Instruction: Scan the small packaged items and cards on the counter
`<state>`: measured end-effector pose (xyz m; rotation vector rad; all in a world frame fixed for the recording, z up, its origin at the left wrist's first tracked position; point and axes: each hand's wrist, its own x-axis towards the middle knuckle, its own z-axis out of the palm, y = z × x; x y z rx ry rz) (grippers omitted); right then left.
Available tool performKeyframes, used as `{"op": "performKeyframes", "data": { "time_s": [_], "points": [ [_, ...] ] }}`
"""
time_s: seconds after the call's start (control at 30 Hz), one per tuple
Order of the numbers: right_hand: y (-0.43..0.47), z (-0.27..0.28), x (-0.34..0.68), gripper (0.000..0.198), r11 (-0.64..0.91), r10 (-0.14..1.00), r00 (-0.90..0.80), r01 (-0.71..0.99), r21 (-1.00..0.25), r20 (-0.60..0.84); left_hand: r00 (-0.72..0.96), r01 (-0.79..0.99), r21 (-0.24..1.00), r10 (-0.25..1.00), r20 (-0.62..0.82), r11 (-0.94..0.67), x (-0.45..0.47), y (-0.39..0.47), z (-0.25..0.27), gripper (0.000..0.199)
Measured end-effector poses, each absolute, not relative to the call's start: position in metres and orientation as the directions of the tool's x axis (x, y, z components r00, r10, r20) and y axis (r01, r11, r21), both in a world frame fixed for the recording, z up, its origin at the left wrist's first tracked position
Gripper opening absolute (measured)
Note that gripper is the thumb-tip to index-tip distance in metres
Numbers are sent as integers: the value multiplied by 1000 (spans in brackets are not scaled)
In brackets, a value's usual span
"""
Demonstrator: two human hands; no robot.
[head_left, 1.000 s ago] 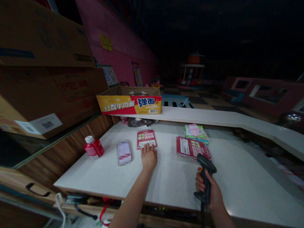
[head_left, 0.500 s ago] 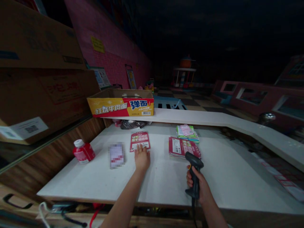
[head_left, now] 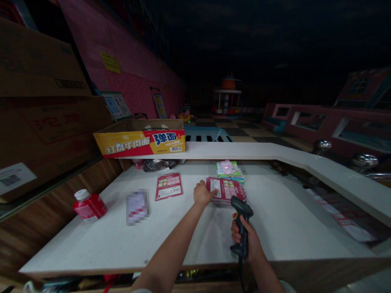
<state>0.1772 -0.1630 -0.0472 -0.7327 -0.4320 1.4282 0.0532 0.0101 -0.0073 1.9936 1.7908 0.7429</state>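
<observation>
My right hand (head_left: 249,236) is wrapped round the handle of a dark barcode scanner (head_left: 241,224), its head tilted toward a stack of red flat packets (head_left: 227,189). At the left edge of that stack is my left hand (head_left: 204,194), its thumb on the top packet and its curled fingers at the side. The fingertips are partly hidden. A single red packet (head_left: 169,186) with a white barcode label lies flat to the left of this hand. Behind the red stack sits a pile of green and pink packets (head_left: 230,171).
On the white counter (head_left: 116,244) stand a red bottle (head_left: 90,205) and a blurred-out flat item (head_left: 137,207). A noodle carton (head_left: 140,142) rests on the raised white ledge (head_left: 226,151) along the back. Cardboard boxes (head_left: 55,126) are stacked at left.
My left hand has left the single red packet and moved right to the red stack. The right hand still holds the scanner. The camera view has shifted slightly right.
</observation>
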Motion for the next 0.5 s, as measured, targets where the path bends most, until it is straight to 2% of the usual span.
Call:
{"op": "performKeyframes", "data": {
  "time_s": [0.07,0.13,0.23,0.37,0.43,0.5],
  "points": [
    [-163,-48,177,42,-15,982,118,-738,-674,-151,28,792,607,996,79,-70,59,16,-5,73],
    [-162,-48,177,41,-12,982,117,-741,-671,-147,18,750,661,999,34,-36,58,22,-4,74],
    [-162,-49,177,40,-16,984,105,-749,-663,-142,25,697,717,1000,18,-30,48,31,-3,64],
    [-161,-53,179,40,-20,985,98,-755,-655,-144,-21,682,732,999,25,-4,34,43,-2,38],
    [-161,-54,179,41,-24,985,95,-757,-653,-146,-39,539,837,995,-89,96,28,48,-1,26],
    [-161,-54,180,40,-28,984,93,-762,-647,-152,37,322,911,958,-285,258,22,51,1,20]
  ]
}}
